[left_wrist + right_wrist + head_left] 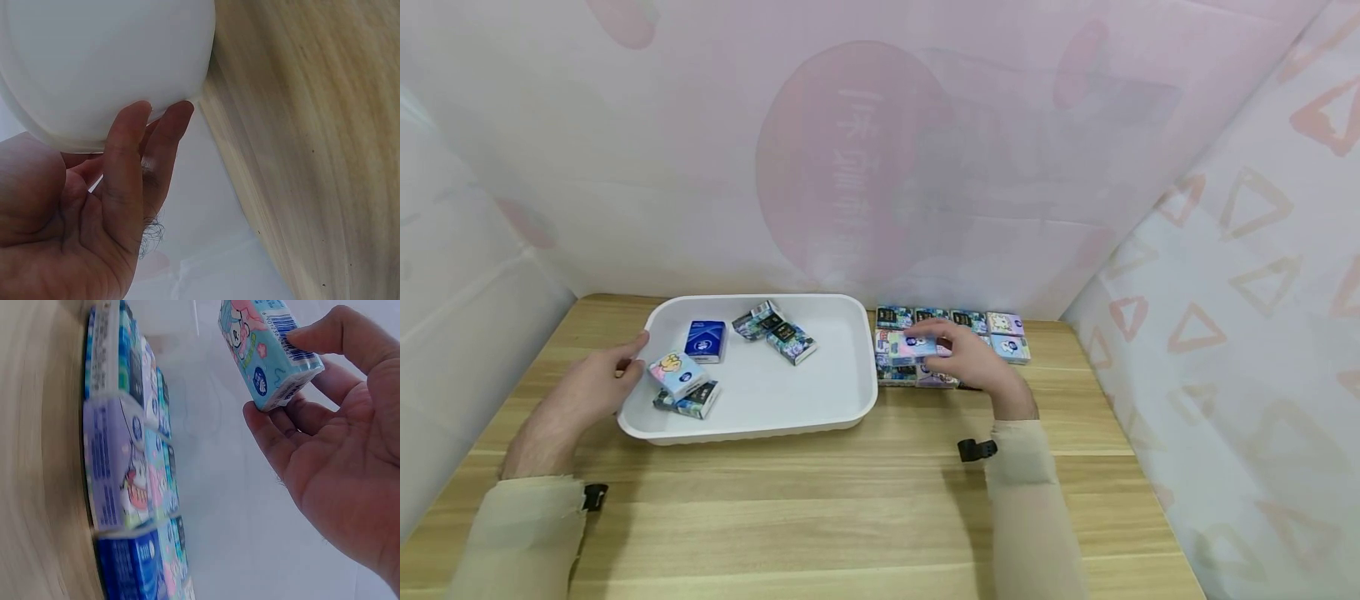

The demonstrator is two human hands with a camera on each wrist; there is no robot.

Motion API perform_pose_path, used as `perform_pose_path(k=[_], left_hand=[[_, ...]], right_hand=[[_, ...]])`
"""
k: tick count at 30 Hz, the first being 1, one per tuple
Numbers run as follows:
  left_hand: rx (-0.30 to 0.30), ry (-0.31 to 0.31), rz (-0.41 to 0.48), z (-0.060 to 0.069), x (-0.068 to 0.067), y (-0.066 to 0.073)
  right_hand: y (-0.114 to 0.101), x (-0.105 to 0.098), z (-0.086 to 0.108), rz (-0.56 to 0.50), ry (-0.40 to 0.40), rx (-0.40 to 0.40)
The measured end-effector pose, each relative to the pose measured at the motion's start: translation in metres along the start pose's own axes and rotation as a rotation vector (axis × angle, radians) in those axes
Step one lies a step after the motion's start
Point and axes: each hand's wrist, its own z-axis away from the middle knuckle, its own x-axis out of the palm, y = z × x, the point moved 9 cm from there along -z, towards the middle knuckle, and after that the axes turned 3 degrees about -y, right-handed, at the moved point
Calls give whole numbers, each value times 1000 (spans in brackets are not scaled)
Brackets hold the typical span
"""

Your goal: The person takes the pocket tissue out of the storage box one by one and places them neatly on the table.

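Observation:
My right hand (962, 354) pinches a light-blue tissue pack (272, 353) between thumb and fingers, lifted above rows of tissue packs on the table. Cartoon prints and a barcode show on the held pack in the right wrist view. With my left hand (591, 383) I hold the left rim of a white tray (842, 392); the left wrist view shows fingers (125, 137) against the tray's outer wall. In the tray lie a dark-blue pack (705, 341), a pastel pack (677, 372) resting partly on a dark floral pack (699, 401), and two more floral packs (792, 342).
To the right of the tray, several tissue packs (895, 317) stand in close rows near the back of the wooden table (797, 517). A printed pale sheet (1015, 167) rises behind the table, with others at both sides.

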Motion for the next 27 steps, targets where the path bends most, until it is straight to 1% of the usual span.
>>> perform_pose_path(k=[6, 14, 21, 27], left_hand=[[1, 0, -7, 0, -1, -1], [4, -1, -8, -1, -1, 0], [5, 2, -8, -1, 0, 0], [-2, 1, 1, 0, 0, 0]], right_hand=[[18, -20, 17, -23, 28, 27], [36, -44, 40, -27, 70, 30], [54, -63, 60, -38, 106, 98], [65, -74, 75, -15, 130, 119]])
